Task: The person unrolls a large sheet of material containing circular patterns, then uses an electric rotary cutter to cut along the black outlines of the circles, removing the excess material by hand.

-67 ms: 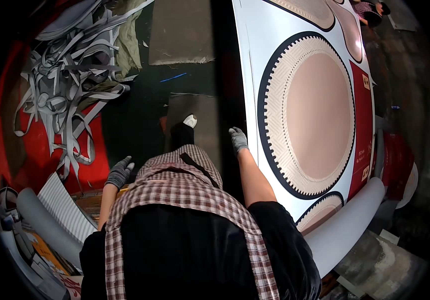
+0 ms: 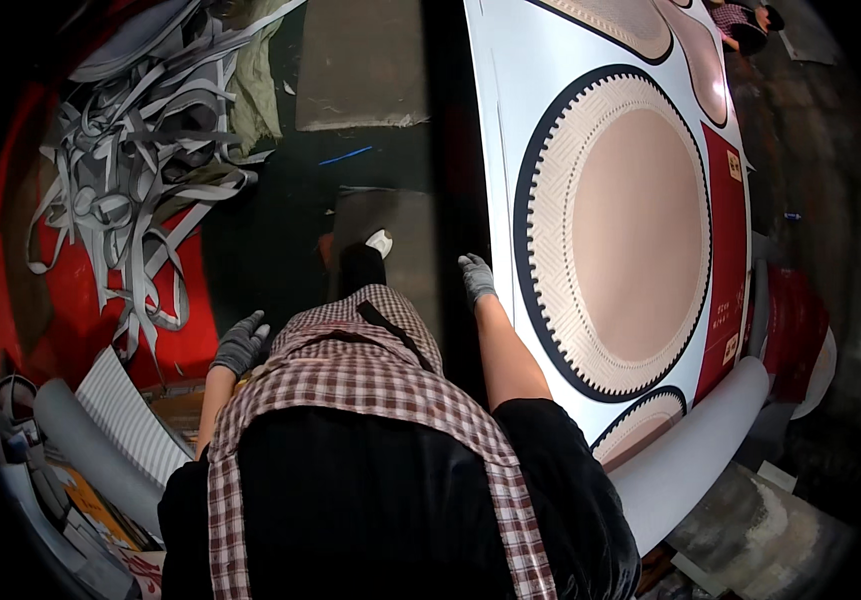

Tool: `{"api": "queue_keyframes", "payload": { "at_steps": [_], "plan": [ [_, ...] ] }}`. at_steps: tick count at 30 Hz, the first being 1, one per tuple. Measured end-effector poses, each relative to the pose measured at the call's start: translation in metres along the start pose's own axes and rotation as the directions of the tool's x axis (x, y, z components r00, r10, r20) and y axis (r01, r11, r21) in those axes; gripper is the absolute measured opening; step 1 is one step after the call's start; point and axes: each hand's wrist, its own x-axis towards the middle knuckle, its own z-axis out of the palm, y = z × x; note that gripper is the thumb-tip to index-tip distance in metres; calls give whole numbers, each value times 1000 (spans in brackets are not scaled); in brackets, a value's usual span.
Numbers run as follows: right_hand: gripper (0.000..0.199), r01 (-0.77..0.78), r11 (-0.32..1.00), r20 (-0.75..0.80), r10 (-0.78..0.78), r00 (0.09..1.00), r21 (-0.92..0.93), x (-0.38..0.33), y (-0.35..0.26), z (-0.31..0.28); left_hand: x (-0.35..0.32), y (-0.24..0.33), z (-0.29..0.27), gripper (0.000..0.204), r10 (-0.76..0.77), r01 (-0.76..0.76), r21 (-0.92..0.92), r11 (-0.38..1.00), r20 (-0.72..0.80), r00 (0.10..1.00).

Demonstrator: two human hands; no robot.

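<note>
My left hand (image 2: pixel 241 343), in a grey glove, hangs at my left side over the floor. Its fingers point forward with the thumb apart, and nothing is in it. The right hand (image 2: pixel 476 279), gloved alike, is beside the near-left edge of a large printed sheet (image 2: pixel 506 255); I cannot tell whether it touches that edge. Its fingers are loosely stretched and hold nothing visible. Printed on the sheet is a big beige oval mat design (image 2: pixel 640 235) with a dark toothed border, next to a red printed panel (image 2: pixel 722 270).
Tangled grey strips (image 2: pixel 125 200) lie on red material (image 2: pixel 60 320) at the left. A thick pale roll (image 2: pixel 695 440) runs along the sheet's near end. Flat pieces (image 2: pixel 362 85) and a blue strip (image 2: pixel 346 156) lie on the floor. Another person (image 2: pixel 740 22) is at far right.
</note>
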Motion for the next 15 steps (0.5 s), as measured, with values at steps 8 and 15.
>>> {"api": "queue_keyframes", "payload": {
  "at_steps": [8, 15],
  "plan": [
    [73, -308, 949, -73, 313, 947, 71, 112, 11, 2, 88, 107, -42, 40, 137, -142, -97, 985, -47, 989],
    [75, -478, 874, -102, 486, 868, 94, 182, 11, 34, 164, 118, -46, 38, 57, -55, -22, 998, 96, 994]
  ]
}}
